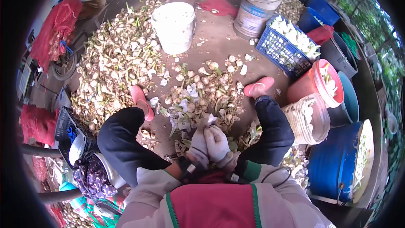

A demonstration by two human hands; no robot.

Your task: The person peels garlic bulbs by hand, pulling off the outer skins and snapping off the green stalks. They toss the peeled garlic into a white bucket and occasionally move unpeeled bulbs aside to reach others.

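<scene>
Your right hand [217, 143] is curled against your left hand [198, 147], whose grip cannot be told. Bulbs [213, 90] lie between them and the white bucket [174, 29].

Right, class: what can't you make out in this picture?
Left hand and right hand, head view: anything between hidden by fingers.
White bucket, head view: contents lost in glare.
Blue label, head view: small print too small.
Lower-left bulbs, head view: cut off by picture's edge.
</scene>
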